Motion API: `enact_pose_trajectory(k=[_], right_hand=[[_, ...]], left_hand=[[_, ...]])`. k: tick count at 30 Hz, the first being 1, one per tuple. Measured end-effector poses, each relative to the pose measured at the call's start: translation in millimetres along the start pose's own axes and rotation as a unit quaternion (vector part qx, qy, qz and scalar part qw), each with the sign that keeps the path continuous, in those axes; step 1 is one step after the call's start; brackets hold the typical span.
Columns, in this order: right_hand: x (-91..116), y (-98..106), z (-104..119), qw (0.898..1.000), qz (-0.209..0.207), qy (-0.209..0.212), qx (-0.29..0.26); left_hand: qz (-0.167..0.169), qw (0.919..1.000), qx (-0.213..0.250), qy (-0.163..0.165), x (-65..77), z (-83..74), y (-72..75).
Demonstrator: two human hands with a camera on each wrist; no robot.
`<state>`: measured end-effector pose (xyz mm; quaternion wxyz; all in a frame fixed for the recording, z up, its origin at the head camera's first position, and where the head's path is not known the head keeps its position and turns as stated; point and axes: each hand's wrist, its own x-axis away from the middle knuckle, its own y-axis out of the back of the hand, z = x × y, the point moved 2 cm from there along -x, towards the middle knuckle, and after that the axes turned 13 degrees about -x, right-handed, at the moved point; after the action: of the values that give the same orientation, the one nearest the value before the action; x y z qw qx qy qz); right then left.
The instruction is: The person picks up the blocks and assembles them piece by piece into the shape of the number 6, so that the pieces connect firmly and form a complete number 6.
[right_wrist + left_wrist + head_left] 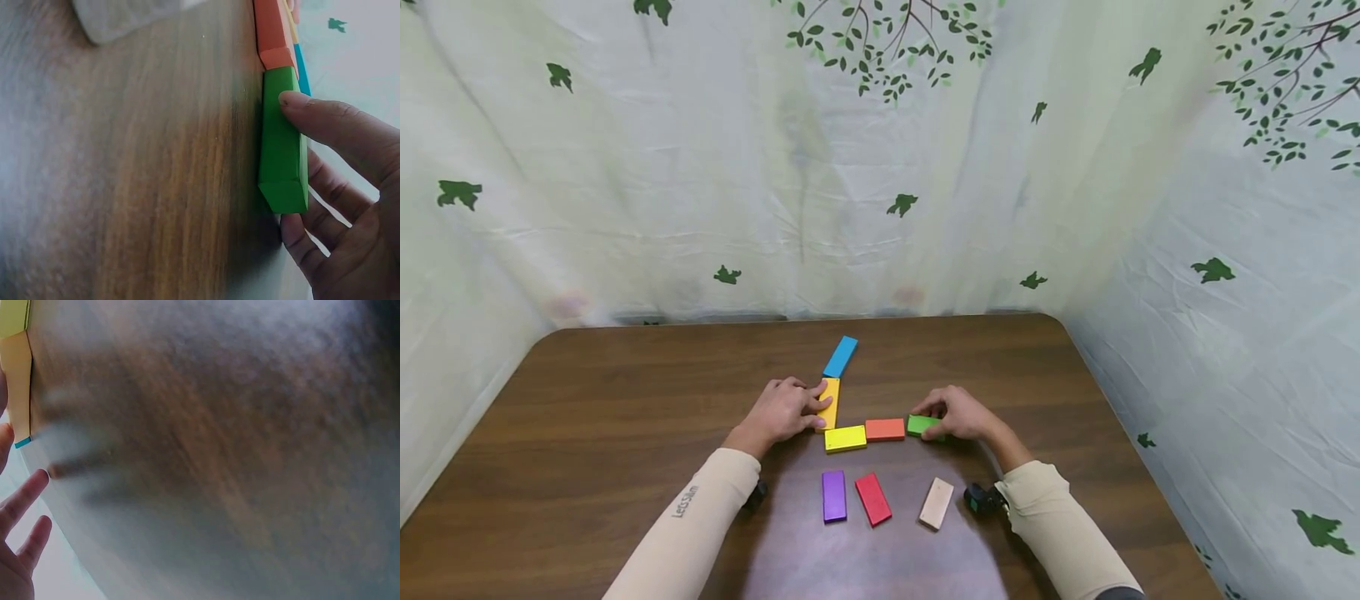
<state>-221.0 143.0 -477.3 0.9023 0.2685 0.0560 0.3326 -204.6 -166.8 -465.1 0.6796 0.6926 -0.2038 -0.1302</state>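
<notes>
Fingertips of my left hand [783,408] rest on an orange-yellow block [831,408], with the thumb by its near left edge; the left wrist view shows two other fingers spread and off it. My right hand [961,413] pinches a green block [280,137], thumb on its near side and fingers behind. A blue block [840,357] lies tilted beyond the orange-yellow one. Below that sits a yellow block [846,439], followed by an orange-red block [885,430]. In the head view a narrow gap shows between the orange-red and green blocks.
Closer to me on the brown wooden table [625,417] lie a purple block [833,497], a red block [873,499] and a pale beige block [936,503], apart from one another. A leaf-patterned curtain [700,167] hangs behind the table.
</notes>
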Motion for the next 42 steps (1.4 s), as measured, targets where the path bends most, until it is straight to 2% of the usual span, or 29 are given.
enact_pose_trajectory(k=[10, 24, 30, 42], right_hand=[[1, -3, 4, 1.0, -0.005, -0.001, 0.001], [2, -10, 10, 0.999, -0.025, -0.028, 0.008], [2, -13, 12, 0.998, -0.04, -0.035, 0.027], [2, -17, 13, 0.995, -0.065, -0.057, 0.047]], left_hand=[[-0.004, 0.9999, -0.005, -0.01, 0.3, 0.0, 1.2], [-0.003, 0.9998, -0.011, -0.014, 1.9, 0.9, -0.3], [0.0, 1.0, -0.006, -0.004, 1.5, 1.3, 0.2], [0.0, 1.0, 0.005, -0.008, 1.9, 2.5, 0.8]])
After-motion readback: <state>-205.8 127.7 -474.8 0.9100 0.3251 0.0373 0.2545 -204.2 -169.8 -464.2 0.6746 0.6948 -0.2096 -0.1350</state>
